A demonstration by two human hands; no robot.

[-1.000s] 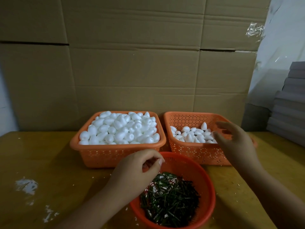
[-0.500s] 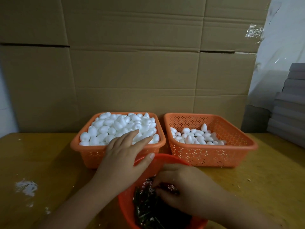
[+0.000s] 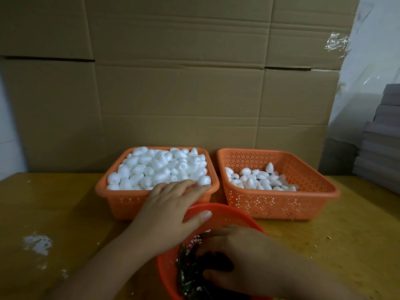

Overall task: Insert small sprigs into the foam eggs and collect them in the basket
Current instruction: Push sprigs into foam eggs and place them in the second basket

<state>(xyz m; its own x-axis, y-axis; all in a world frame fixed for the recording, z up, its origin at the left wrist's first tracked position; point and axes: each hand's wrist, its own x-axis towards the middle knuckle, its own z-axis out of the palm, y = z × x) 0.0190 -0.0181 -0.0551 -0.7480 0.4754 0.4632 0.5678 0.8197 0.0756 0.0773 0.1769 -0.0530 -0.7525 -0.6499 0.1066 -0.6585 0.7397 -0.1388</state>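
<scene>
Reaching hands (image 3: pixel 249 254): sprigs (image 3: pixel 188 271) under right, eggs (image 3: pixel 160 167) under left.

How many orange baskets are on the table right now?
3. The full egg basket sits back left, the sparser egg basket back right, and the round sprig basket is nearest, partly covered by both hands. None seem hidden.

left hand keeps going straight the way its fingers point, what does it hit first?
Most likely the foam eggs heaped in the left basket: the left hand already reaches over its near rim, fingers pointing at them. Contact unclear.
</scene>
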